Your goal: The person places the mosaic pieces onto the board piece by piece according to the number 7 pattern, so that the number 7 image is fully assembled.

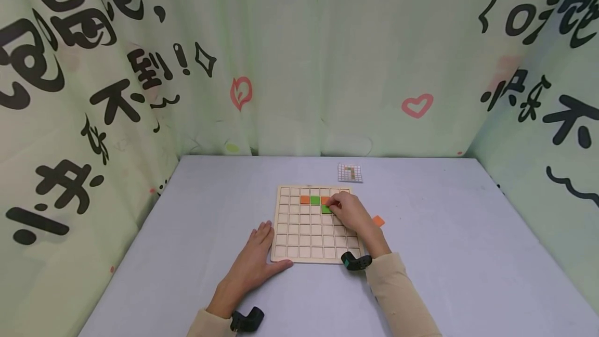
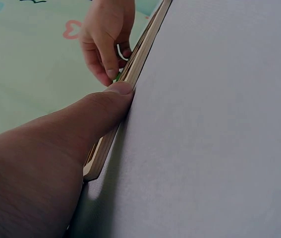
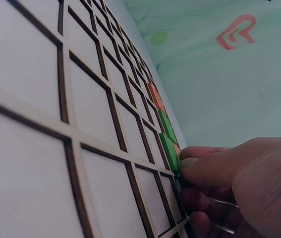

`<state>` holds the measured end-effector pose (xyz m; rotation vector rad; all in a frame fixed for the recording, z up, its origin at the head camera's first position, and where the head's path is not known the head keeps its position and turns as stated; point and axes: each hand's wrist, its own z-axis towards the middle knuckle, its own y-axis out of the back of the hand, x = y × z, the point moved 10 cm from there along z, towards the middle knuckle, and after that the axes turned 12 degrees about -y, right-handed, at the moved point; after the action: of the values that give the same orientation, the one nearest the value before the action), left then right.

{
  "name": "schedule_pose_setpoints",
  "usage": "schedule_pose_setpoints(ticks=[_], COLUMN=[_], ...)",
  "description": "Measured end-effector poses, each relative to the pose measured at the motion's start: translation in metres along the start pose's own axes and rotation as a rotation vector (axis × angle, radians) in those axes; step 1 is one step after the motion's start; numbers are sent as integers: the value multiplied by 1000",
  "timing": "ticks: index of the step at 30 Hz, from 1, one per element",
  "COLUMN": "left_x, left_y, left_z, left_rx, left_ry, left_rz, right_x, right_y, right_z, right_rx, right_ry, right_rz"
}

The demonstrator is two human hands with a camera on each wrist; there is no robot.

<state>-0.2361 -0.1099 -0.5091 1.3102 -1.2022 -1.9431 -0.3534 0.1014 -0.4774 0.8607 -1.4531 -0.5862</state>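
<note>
A wooden grid board [image 1: 292,243] lies on the table. In its upper part an orange tile [image 1: 305,199], a green tile [image 1: 315,200] and a second orange tile [image 1: 325,200] sit in one row. My right hand [image 1: 348,212] pinches another green tile [image 1: 326,209] one row below, under the second orange one. The right wrist view shows thumb and finger at the edge of this green tile [image 3: 168,152]. At the board's lower left corner rests my left hand [image 1: 255,259], fingers along the left side and thumb [image 2: 118,89] against the front edge.
A loose orange tile [image 1: 378,220] lies on the table right of the board, beside my right wrist. Behind the board is a small card [image 1: 350,173] with a printed grid pattern. Curtains [image 1: 290,66] with printed characters stand around the white table [image 1: 468,254].
</note>
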Motion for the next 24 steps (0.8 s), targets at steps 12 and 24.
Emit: schedule_pose_setpoints(ticks=[12, 24], left_x=[1, 2], left_y=[0, -2], left_z=[-1, 0], left_rx=[-3, 4], left_ry=[-1, 1], left_rz=[-7, -6], right_x=[-1, 1], right_y=[-2, -2], right_z=[2, 1], right_rx=[7, 17], right_ry=[-14, 12], right_rz=[19, 3])
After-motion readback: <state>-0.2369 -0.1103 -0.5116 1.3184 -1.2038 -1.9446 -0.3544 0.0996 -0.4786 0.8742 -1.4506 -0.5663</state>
